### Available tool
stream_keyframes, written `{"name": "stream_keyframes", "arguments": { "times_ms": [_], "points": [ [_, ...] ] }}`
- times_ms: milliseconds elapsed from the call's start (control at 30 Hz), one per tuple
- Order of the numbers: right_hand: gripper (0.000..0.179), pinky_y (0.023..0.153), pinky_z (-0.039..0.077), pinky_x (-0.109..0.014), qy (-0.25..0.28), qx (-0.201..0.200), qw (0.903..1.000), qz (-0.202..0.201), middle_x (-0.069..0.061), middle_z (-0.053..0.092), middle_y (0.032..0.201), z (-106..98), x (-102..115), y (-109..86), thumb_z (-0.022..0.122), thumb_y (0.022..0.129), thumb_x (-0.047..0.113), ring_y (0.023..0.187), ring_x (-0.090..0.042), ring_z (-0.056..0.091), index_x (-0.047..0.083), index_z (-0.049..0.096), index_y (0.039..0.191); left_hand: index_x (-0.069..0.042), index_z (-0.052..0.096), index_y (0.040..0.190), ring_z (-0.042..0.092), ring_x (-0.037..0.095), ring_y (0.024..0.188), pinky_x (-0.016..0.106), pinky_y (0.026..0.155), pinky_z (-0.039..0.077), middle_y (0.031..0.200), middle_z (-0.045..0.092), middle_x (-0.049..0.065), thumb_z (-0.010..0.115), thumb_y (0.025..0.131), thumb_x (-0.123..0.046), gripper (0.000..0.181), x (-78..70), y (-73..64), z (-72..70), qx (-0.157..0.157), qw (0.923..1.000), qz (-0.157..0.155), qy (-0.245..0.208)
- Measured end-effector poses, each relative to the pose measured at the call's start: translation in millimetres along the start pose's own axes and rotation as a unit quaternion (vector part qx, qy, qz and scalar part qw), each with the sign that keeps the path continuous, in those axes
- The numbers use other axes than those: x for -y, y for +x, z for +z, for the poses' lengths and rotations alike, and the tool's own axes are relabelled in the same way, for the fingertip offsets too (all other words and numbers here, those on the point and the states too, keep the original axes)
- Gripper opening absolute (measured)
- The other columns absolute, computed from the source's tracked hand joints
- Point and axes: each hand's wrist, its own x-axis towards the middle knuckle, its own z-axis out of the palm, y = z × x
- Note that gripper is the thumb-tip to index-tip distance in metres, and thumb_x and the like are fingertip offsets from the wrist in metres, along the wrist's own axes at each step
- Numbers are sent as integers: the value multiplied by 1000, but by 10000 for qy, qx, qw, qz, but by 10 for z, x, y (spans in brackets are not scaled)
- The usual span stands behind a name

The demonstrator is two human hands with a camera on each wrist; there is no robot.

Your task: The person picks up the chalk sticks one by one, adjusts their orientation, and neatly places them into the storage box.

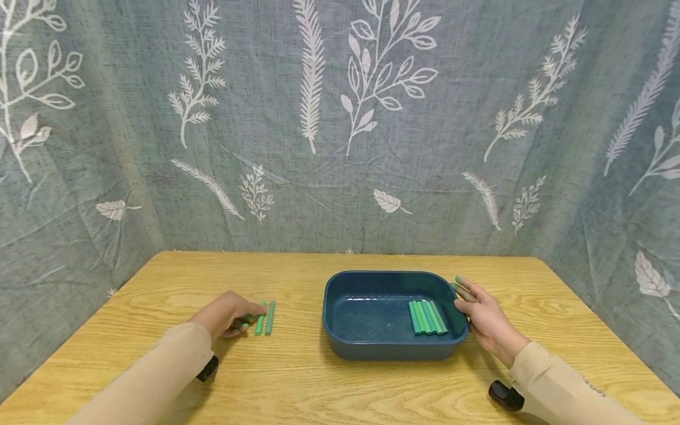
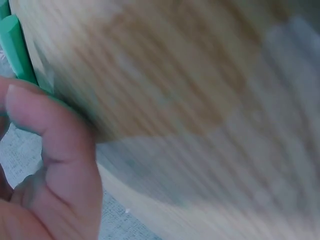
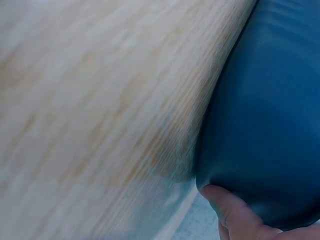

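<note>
Two slim green sticks lie side by side on the table, a bright green stick [image 1: 259,326] and a darker green stick [image 1: 270,319]. My left hand [image 1: 231,313] is beside them, its forefinger reaching over the bright one; whether it touches is hard to tell. In the left wrist view, the bright green stick [image 2: 17,50] runs behind the bent fingers. A dark blue basin [image 1: 366,351] stands right of centre, with several green sticks [image 1: 427,317] in a row at its right end. My right hand [image 1: 489,321] rests against the basin's right wall, fingers extended along it.
The wooden table [image 1: 249,383] reaches back to a grey-green curtain [image 1: 340,206] with white leaf prints, which also hangs along both sides. Dark wrist devices [image 1: 506,395] sit under the sleeves.
</note>
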Motion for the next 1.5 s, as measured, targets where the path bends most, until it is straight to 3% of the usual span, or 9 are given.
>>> {"name": "stream_keyframes", "arguments": {
  "times_ms": [533, 700, 833, 1000, 1167, 1267, 1367, 1433, 1500],
  "points": [
    [62, 84, 49, -23, 85, -9, 10000, 18, -25, 1, 159, 4, -54, -6, 32, 103, -4, 143, -42, 12, 2, -1, 155, -7, 54, 66, 44, 9, 50, 18, 51, 42, 60, 47, 0, 61, 94, -12, 29, 34, 0, 37, -195, 9997, 37, -107],
    [61, 81, 51, -23, 74, -16, 10000, -9, -25, 1, 159, 6, -61, -9, 31, 103, -4, 143, -42, 14, 3, -1, 155, 4, 55, 88, 42, 11, 52, 20, 52, 39, 61, 45, 2, 62, 91, -11, 17, 20, 23, 4, -279, 9995, 25, -163],
    [61, 80, 51, -23, 80, -26, 10000, -18, -25, 0, 159, 7, -54, -7, 32, 104, -3, 143, -42, 13, 3, -1, 155, 11, 51, 104, 43, 15, 58, 24, 57, 36, 68, 48, 5, 63, 90, -12, 29, -3, 51, -42, -260, 9995, 94, -156],
    [61, 81, 50, -23, 59, -38, 10000, -21, -25, 0, 159, 7, -48, -5, 31, 103, -3, 143, -43, 13, 3, -1, 155, 11, 52, 114, 53, 17, 68, 27, 64, 44, 80, 59, 6, 62, 94, -16, 36, -16, 45, -85, -141, 9992, 69, -359],
    [61, 83, 49, -24, 44, -34, 10000, -30, -24, 1, 159, 6, -47, -9, 31, 103, -4, 143, -42, 13, 3, -1, 155, 12, 46, 130, 54, 16, 68, 24, 62, 48, 87, 60, 7, 57, 98, -18, 44, 1, 16, -94, 163, 9965, 81, -822],
    [61, 85, 48, -24, 23, -31, 10000, -34, -24, 1, 159, 5, -44, -8, 32, 103, -3, 144, -42, 12, 3, -1, 155, 12, 39, 138, 54, 18, 74, 23, 64, 48, 104, 60, 18, 53, 101, -18, 50, 13, 4, -93, 366, 9932, 149, -1094],
    [62, 86, 48, -25, 14, -20, 10000, -36, -24, 1, 159, 7, -38, -6, 32, 104, -3, 144, -43, 11, 3, -1, 155, 12, 36, 141, 53, 19, 80, 21, 65, 50, 124, 50, 30, 51, 102, -17, 51, 16, -10, -92, 530, 9888, 184, -1384],
    [61, 88, 48, -26, 4, -16, 10000, -38, -24, 1, 159, 9, -33, -3, 32, 104, -3, 144, -43, 11, 4, -1, 155, 11, 43, 135, 54, 17, 79, 19, 65, 51, 121, 51, 29, 52, 102, -17, 44, 9, -23, -91, 625, 9849, 169, -1603],
    [61, 93, 46, -30, -9, -21, 10000, -36, -24, 1, 159, 12, -27, -2, 32, 104, -3, 144, -42, 11, 4, 0, 156, 7, 53, 123, 55, 13, 74, 17, 63, 52, 106, 56, 20, 52, 102, -17, 33, -1, -33, -91, 770, 9800, 177, -1829]
  ]
}}
